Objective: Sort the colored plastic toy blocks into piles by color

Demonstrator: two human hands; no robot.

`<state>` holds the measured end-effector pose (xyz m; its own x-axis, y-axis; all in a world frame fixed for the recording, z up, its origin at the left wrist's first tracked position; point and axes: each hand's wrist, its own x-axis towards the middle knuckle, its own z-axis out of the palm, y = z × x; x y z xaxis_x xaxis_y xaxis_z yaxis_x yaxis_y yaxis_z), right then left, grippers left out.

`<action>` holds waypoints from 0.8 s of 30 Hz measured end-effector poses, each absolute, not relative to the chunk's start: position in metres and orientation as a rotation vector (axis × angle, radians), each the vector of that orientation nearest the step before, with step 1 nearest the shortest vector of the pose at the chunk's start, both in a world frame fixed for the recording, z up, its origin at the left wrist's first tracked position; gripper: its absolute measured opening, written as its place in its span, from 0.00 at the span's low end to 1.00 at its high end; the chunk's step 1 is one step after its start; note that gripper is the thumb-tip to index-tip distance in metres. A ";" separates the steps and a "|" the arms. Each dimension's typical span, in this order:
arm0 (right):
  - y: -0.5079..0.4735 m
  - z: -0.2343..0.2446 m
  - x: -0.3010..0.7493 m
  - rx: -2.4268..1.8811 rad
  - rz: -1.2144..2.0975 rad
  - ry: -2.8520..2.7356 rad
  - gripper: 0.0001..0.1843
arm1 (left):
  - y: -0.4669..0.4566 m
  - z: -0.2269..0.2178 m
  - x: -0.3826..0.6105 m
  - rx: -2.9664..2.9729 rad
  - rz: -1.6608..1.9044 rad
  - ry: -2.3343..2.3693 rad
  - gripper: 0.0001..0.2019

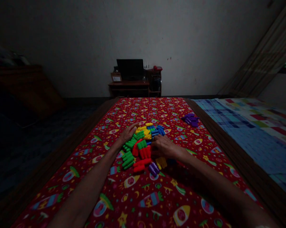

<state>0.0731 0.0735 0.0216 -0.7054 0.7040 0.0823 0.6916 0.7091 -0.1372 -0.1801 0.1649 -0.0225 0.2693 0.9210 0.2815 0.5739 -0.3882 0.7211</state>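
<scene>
A mixed pile of small plastic pieces, shaped like short rounded tubes side by side, lies on a red patterned cloth [131, 199]. Green pieces [128, 160] are at its left, yellow pieces [143, 129] at the far side, blue pieces [160, 129] at the far right, and red pieces [142, 165] towards me. A purple piece [153, 169] sits at the near edge. My left hand [128, 133] rests against the far left of the pile, fingers stretched out beside the yellow and green pieces. My right hand [163, 146] bends its fingers down at the right side; its fingertips are hidden.
A separate heap of purple pieces [190, 120] lies at the far right of the cloth. Beyond stands a desk [130, 84] with a dark monitor [130, 68]. Blue checked bedding [238, 139] spreads at the right; a wooden cabinet [29, 88] is at the left.
</scene>
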 end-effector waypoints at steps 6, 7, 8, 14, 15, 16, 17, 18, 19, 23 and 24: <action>0.060 0.022 0.088 -1.072 0.050 -2.749 0.18 | 0.165 -0.023 -0.181 2.084 0.936 1.362 0.30; 0.058 0.022 0.089 -1.088 0.036 -2.732 0.16 | 0.165 -0.023 -0.181 2.085 0.938 1.364 0.30; 0.057 0.023 0.090 -1.096 0.039 -2.716 0.15 | 0.165 -0.023 -0.181 2.086 0.940 1.366 0.30; 0.078 0.035 0.081 -1.053 0.706 -2.459 0.07 | 0.164 -0.021 -0.180 2.069 0.953 1.325 0.33; 0.085 0.038 0.083 -1.047 0.830 -2.320 0.08 | 0.164 -0.021 -0.180 2.067 0.945 1.310 0.33; 0.093 0.041 0.088 -1.044 0.908 -2.177 0.10 | 0.164 -0.020 -0.180 2.064 0.940 1.302 0.33; 0.102 0.042 0.095 -1.054 0.933 -2.055 0.11 | 0.163 -0.019 -0.180 2.062 0.937 1.301 0.32; 0.110 0.044 0.105 -1.082 0.902 -1.959 0.12 | 0.163 -0.019 -0.180 2.058 0.938 1.303 0.32; 0.118 0.044 0.118 -1.132 0.816 -1.880 0.12 | 0.163 -0.019 -0.180 2.053 0.938 1.306 0.31; 0.141 0.037 0.179 -1.386 0.327 -1.658 0.13 | 0.166 -0.022 -0.181 2.031 0.950 1.295 0.31; 0.145 0.033 0.195 -1.437 0.251 -1.610 0.14 | 0.168 -0.024 -0.181 2.025 0.964 1.290 0.32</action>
<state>0.1946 0.1446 0.0334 0.1188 0.8629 0.4912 0.6723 0.2941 -0.6793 -0.1808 0.1677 -0.0242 0.2832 0.9181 0.2774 0.5259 -0.3905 0.7556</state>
